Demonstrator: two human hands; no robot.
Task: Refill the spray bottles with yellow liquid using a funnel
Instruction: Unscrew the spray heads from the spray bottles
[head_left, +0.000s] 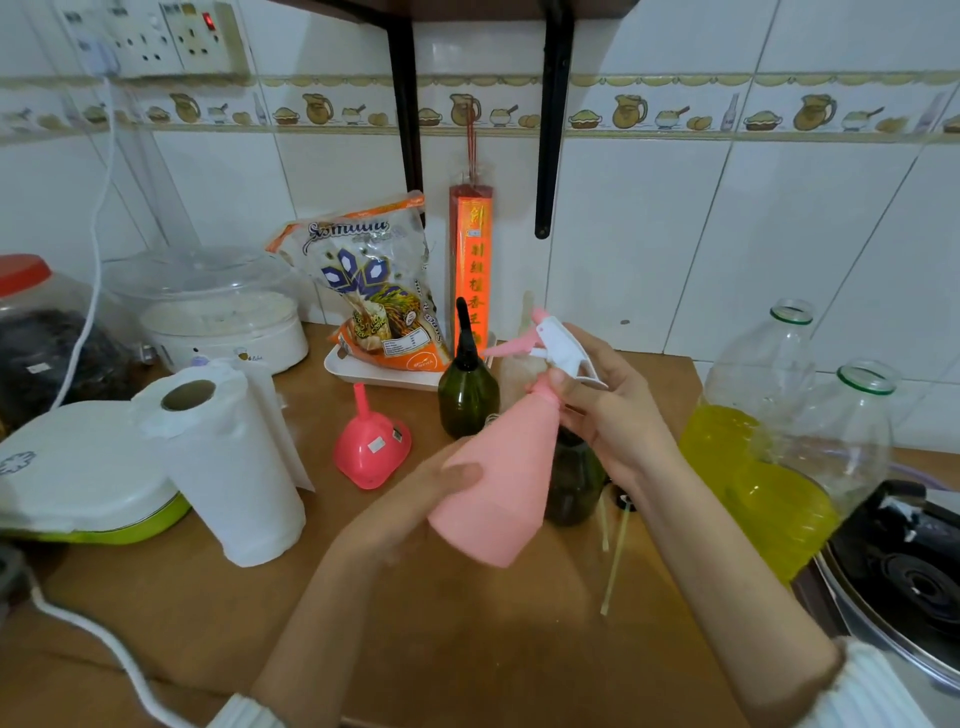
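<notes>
Centrally, above the brown wooden counter (467, 623), my left hand (415, 499) wraps its curled fingers around the wide lower body of the matte pink conical spray bottle (498, 467), which is tilted with its neck up and to the right, while my right hand (602, 410) grips the neck just under the white-and-pink trigger head (556, 343). To the left of the bottle, apart from both hands, the glossy pink funnel (371, 447) rests mouth-down with its spout upright, and a dark green spray bottle (467, 389) stands just behind. At right, two clear plastic bottles (779, 441) hold yellow liquid.
</notes>
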